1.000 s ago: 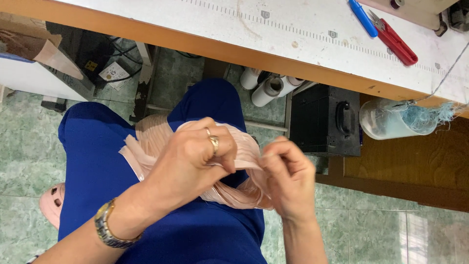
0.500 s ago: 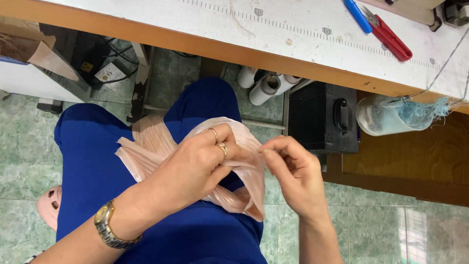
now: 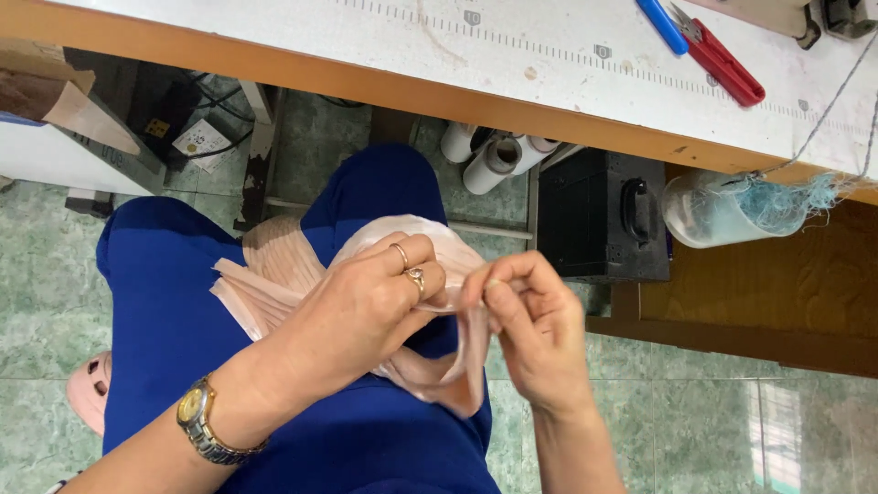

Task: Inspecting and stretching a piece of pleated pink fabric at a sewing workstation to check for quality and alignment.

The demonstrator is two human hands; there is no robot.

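A pale pink strip of fabric (image 3: 274,274) lies bunched over my lap, on blue trousers (image 3: 165,284). My left hand (image 3: 366,306), with two rings and a gold wristwatch, is closed around the fabric near its middle. My right hand (image 3: 535,329) pinches the same pink fabric between thumb and fingers, right beside the left hand. A loop of the strip hangs down below both hands (image 3: 448,384).
A white sewing table (image 3: 512,64) with a printed ruler and wooden edge runs across the top. Red snips (image 3: 722,59) and a blue pen (image 3: 660,25) lie on it. Below stand white thread cones (image 3: 489,160), a black box (image 3: 599,215) and a plastic bag of thread scraps (image 3: 732,206).
Both hands rose a little and drew together. The right hand shifted its pinch along the strip, and the loop under the hands now hangs lower.
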